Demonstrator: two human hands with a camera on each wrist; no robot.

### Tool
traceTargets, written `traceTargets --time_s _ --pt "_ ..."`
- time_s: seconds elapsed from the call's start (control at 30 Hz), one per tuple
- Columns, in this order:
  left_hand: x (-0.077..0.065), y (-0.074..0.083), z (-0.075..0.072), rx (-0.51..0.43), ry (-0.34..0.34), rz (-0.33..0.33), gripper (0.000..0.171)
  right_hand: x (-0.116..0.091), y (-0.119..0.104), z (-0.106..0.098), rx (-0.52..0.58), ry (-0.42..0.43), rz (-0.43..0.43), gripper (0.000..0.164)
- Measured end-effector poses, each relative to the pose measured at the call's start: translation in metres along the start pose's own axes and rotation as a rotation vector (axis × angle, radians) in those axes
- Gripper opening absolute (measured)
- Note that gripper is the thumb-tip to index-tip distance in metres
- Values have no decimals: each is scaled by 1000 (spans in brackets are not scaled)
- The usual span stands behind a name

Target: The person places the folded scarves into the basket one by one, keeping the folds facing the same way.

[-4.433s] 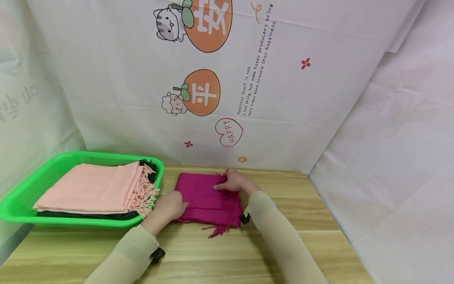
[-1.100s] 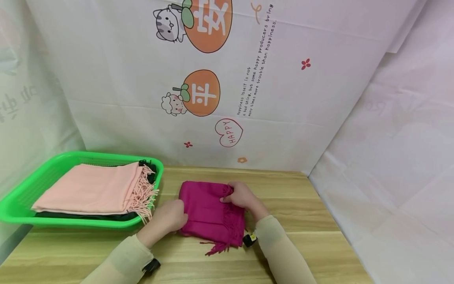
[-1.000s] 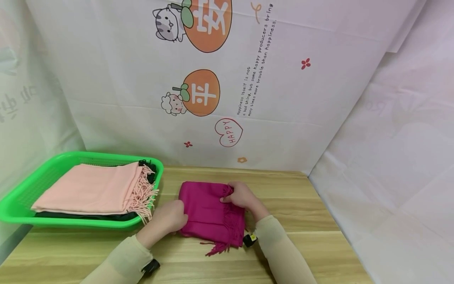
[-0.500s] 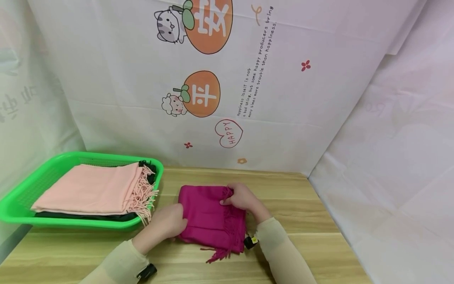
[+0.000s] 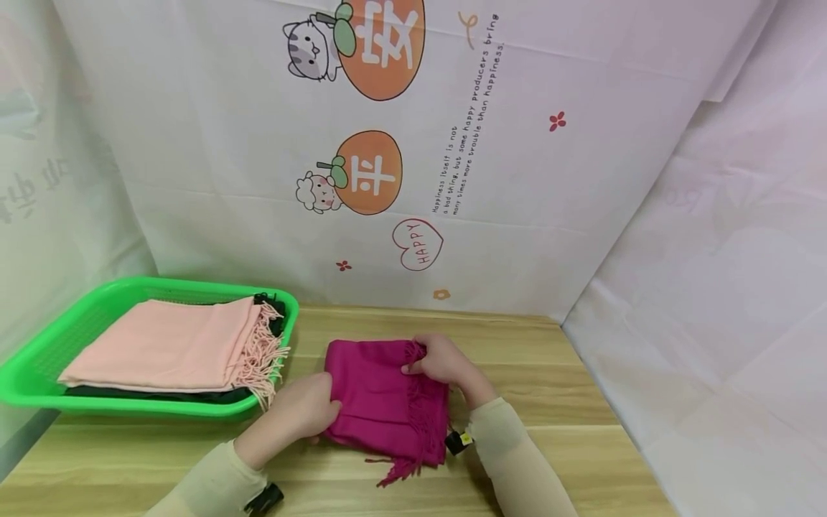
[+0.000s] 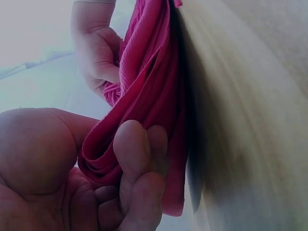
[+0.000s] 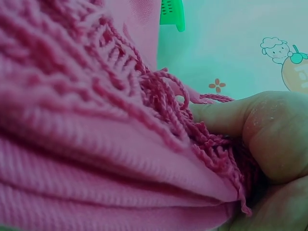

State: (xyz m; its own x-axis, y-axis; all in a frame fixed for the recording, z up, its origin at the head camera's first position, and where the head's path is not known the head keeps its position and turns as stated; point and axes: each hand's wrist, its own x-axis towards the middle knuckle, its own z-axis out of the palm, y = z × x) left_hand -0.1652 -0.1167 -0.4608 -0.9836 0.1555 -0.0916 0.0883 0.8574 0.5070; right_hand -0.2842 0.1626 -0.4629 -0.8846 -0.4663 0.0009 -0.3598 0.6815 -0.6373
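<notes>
A folded magenta scarf (image 5: 371,391) with a fringe along its right side is held up between both hands at the middle of the table. My left hand (image 5: 306,406) grips its left edge; in the left wrist view the thumb lies on one side of the folded layers (image 6: 139,91) and curled fingertips (image 6: 132,147) on the other. At the far right corner my right hand (image 5: 442,359) pinches the fringed end. The right wrist view shows the thumb over the fringe (image 7: 159,101); the fingers beneath are mostly hidden by cloth.
A green plastic basket (image 5: 174,408) stands at the left of the wooden table (image 5: 517,445). Inside it a folded pink fringed scarf (image 5: 168,345) lies on dark cloth (image 5: 276,316). White printed sheets (image 5: 581,215) hang behind and at both sides.
Earlier the magenta scarf lay farther back, under both hands. It has come toward the camera and risen off the table in their grip. The basket has stayed put.
</notes>
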Motion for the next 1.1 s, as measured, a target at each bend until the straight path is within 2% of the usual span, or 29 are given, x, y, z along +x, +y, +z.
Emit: traceTargets --time_s 0.5,0.8,1.1 --pt "-7 3 -3 39 38 6 15 -2 -4 -3 35 6 12 21" --pt "-12 9 -12 32 52 7 16 -2 -7 -8 13 39 21 21" --pt "-18 14 -23 22 55 8 16 -4 -13 -13 44 50 2 21"
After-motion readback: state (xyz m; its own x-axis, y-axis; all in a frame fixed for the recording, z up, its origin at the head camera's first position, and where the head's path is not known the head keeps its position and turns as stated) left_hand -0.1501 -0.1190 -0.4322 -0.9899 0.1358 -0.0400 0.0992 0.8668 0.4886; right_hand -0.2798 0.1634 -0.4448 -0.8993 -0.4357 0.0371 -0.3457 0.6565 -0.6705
